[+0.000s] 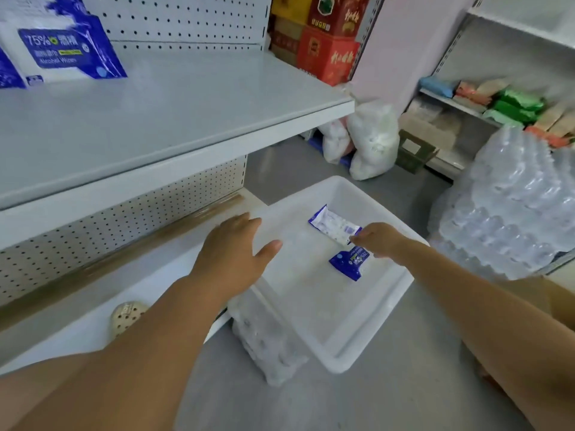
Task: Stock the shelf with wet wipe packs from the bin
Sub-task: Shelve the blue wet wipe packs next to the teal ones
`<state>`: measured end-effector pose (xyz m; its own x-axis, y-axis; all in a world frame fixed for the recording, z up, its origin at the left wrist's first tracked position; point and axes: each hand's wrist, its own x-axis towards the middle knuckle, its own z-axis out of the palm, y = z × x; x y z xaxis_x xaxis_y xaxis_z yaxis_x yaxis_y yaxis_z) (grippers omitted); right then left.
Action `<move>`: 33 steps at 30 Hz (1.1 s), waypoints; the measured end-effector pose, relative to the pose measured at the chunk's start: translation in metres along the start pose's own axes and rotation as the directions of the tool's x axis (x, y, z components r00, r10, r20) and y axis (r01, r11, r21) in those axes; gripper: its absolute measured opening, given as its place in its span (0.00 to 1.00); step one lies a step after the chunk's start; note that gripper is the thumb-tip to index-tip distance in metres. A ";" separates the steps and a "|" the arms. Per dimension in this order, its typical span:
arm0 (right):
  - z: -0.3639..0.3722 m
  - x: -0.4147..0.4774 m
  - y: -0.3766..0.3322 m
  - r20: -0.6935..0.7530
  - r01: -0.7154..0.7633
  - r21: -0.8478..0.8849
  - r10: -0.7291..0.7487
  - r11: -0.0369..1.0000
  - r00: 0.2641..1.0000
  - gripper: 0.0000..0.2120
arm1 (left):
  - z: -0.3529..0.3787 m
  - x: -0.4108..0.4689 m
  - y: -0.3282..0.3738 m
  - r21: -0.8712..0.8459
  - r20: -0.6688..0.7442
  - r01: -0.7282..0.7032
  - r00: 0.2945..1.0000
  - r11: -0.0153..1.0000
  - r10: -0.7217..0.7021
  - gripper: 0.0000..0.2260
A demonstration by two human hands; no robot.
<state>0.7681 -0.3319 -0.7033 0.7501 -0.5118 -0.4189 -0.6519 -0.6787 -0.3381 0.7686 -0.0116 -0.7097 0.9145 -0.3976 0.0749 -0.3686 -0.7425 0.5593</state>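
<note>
A white plastic bin [367,346] sits on the floor beside the shelving. Two blue-and-white wet wipe packs lie in it: one pack [333,223] toward the far side, another pack [351,261] nearer me. My right hand [381,239] reaches into the bin and its fingertips pinch the corner of the far pack. My left hand [236,250] hovers over the bin's left rim with fingers spread, holding nothing. On the grey shelf [174,110], at the back left, stand wipe packs [62,51] with a blue label.
Wrapped bottle packs stand at right [513,209] and under the bin's near-left corner [267,346]. White bags [370,141] lie on the floor behind the bin. Red cartons [326,35] stand beyond the shelf. A second shelving unit with packets [513,104] is at right.
</note>
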 end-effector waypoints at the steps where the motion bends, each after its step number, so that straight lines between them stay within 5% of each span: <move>1: 0.006 0.008 0.004 -0.003 -0.065 0.032 0.066 0.997 0.998 0.26 | 0.008 0.002 -0.005 0.052 0.061 0.035 0.997 0.998 -0.038 0.34; 7: 0.038 0.052 0.024 0.173 -0.436 0.364 0.400 0.823 0.900 0.37 | 0.031 0.016 -0.028 0.201 0.209 0.157 0.957 0.967 -0.199 0.42; 15: 0.056 0.074 0.016 0.133 -0.392 0.655 0.412 0.646 0.901 0.14 | 0.033 0.038 -0.038 0.156 0.180 0.202 0.957 0.967 -0.229 0.41; 20: 0.063 0.111 0.023 0.081 -0.288 0.842 0.422 0.455 0.903 0.18 | 0.038 0.044 -0.035 0.121 0.095 0.218 0.969 0.968 -0.230 0.35; 24: 0.070 0.113 0.022 -0.032 -0.176 0.857 0.392 0.484 0.919 0.18 | 0.039 0.050 -0.037 0.102 0.071 0.230 0.969 0.968 -0.237 0.32; 28: 0.070 0.096 0.016 -0.146 -0.149 0.871 0.537 0.467 0.831 0.27 | 0.044 0.055 -0.041 0.073 0.065 0.264 0.961 0.962 -0.269 0.29; 33: 0.071 0.090 0.000 -0.081 -0.165 0.808 0.384 0.566 0.920 0.14 | 0.051 0.061 -0.038 0.005 0.011 0.294 0.956 0.956 -0.294 0.27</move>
<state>0.8275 -0.3408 -0.8005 0.4490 -0.7736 -0.4471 -0.5827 0.1258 -0.8029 0.8299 -0.0357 -0.7682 0.9806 -0.1675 -0.1023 -0.0840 -0.8293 0.5524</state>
